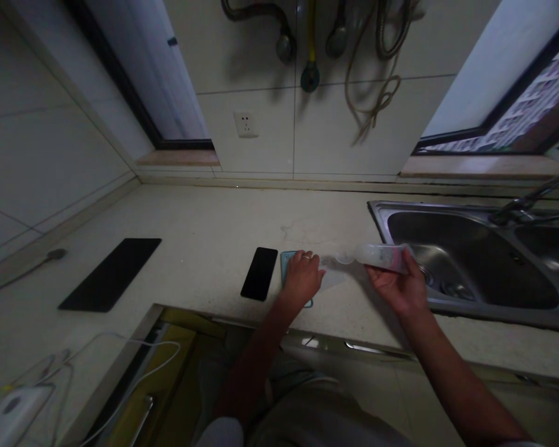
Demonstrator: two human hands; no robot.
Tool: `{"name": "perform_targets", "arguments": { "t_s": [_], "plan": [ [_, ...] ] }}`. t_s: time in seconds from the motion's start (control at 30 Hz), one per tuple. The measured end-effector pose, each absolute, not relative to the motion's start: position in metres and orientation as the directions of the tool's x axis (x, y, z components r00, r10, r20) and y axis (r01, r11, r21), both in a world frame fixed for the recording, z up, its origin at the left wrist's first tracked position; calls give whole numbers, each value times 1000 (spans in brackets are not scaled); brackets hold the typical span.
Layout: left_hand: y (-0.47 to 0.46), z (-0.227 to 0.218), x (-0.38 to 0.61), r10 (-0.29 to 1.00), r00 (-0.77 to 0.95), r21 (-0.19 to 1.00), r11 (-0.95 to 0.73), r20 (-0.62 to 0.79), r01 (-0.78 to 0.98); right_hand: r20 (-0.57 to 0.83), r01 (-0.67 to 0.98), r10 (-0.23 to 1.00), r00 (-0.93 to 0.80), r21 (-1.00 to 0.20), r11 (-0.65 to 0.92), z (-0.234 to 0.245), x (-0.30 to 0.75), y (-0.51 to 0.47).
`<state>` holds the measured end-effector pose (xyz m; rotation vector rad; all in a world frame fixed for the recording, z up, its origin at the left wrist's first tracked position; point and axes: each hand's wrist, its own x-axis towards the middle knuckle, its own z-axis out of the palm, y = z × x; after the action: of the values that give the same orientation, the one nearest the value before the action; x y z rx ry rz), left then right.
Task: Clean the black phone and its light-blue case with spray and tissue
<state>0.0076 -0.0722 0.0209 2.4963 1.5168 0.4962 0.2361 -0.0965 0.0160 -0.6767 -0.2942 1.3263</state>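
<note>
My right hand point(400, 288) is closed round a clear, tube-shaped plastic container point(381, 256) with pink print, held nearly level above the counter beside the sink. A rounded see-through part point(345, 256) shows at its left end; its exact kind is unclear. My left hand point(304, 276), a ring on one finger, is closed with the fingertips at clear plastic point(327, 261) that reaches toward the container. Under this hand lies a light-blue, phone-sized flat object point(285, 261), mostly hidden. A black phone point(259, 274) lies just left of it.
A double steel sink point(470, 261) with a faucet point(517, 208) is at the right. A black flat mat or panel point(112, 273) lies on the counter point(209, 230) at the left. White cables point(135, 340) and a white device point(16, 413) sit near the left front edge.
</note>
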Motion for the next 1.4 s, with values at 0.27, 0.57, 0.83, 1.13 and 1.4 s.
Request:
{"name": "perform_targets", "arguments": {
  "t_s": [0.27, 0.57, 0.83, 1.13, 1.4],
  "plan": [
    [-51, 21, 22, 883, 470, 156, -466, 13, 871, -249, -859, 947, 204, -510, 51, 16, 248, -72],
    [-43, 23, 21, 939, 301, 727, -324, 167, 606, -302, -888, 937, 177, -460, 19, 9, 251, -75],
    [-45, 25, -9, 959, 236, 740, 270, -155, -615, -246, -904, 936, 252, -406, 137, 24, 255, -75],
    [-63, 22, -1, 944, 112, 755, 317, -311, -574, -179, -849, 945, 274, -507, 150, 53, 256, -70],
    [-76, 31, 7, 847, 306, 473, 503, -435, -723, 232, -577, 891, 389, -693, 432, 81, 218, -86]
  ]
}}
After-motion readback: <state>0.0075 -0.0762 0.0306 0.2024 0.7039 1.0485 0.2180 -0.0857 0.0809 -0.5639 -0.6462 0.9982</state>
